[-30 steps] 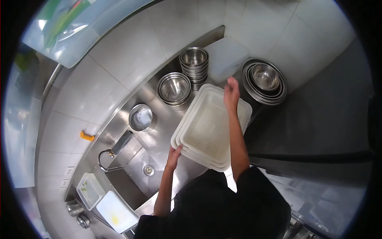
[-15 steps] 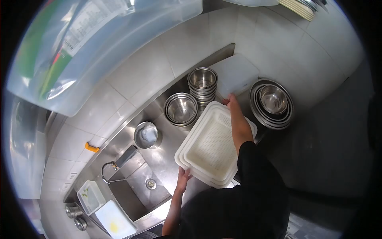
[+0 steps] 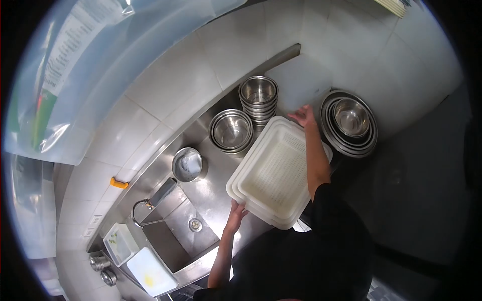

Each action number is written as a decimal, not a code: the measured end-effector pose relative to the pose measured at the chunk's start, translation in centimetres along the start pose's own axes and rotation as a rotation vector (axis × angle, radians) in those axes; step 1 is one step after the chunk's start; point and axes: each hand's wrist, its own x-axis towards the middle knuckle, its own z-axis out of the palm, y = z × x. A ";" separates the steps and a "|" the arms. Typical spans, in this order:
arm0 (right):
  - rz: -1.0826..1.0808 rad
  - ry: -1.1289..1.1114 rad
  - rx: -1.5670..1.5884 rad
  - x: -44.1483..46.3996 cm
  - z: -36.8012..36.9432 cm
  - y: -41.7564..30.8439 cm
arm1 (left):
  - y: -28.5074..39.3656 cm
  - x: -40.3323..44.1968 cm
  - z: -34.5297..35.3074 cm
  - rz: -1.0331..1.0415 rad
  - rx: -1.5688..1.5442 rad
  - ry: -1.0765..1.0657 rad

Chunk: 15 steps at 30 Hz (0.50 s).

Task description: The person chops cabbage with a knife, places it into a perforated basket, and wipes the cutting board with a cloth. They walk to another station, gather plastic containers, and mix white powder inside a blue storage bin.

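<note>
Clock is from basket stack centre, 12 = top of view. Black sleeve and torso (image 3: 301, 261) sit at 5–6, right beside the near rims, so little room there. Left hand (image 3: 237, 216) at 7:30, fingertips at the corner of the white perforated baskets (image 3: 276, 173), nested, on the counter (image 3: 213, 183). Can't tell how firm that grip is. Right hand (image 3: 304, 116) at 1, fingers part-curled and spread at the far rim; can't tell if it grips or only hovers.

Edges: a strip of steel counter runs between baskets and sink (image 3: 183, 226), out at 8. Pot (image 3: 187, 164) at 9, well apart. Tight side is 10–12: low bowl stack (image 3: 231, 130) at 10:30, tall bowl stack (image 3: 258, 98) at 11:30, both near the rim. Nested basins (image 3: 350, 123) at 2, narrow gap. White board (image 3: 301, 80) at 12:30, farther back.

Vs 1.0 s ago: right-hand fingers pointed to 12, now to 10. Left stays at its corner; baskets keep about the same spot against the bowls.
</note>
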 end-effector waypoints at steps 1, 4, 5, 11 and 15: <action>0.069 -0.018 0.012 0.2 0.1 -0.8 | 0.3 0.0 0.1 0.008 -0.008 -0.006; 0.162 -0.099 -0.024 0.0 0.6 -3.4 | 0.9 -0.4 0.7 0.007 -0.024 -0.011; 0.118 -0.148 -0.079 -0.3 0.6 -4.0 | 0.7 -0.3 0.7 -0.009 -0.028 -0.009; 0.142 -0.390 -0.321 3.3 -1.7 -7.4 | 0.6 0.1 0.2 0.004 -0.018 -0.073; 0.019 -0.354 -0.510 4.6 -1.0 -8.9 | 0.3 -0.7 0.1 0.029 -0.054 -0.051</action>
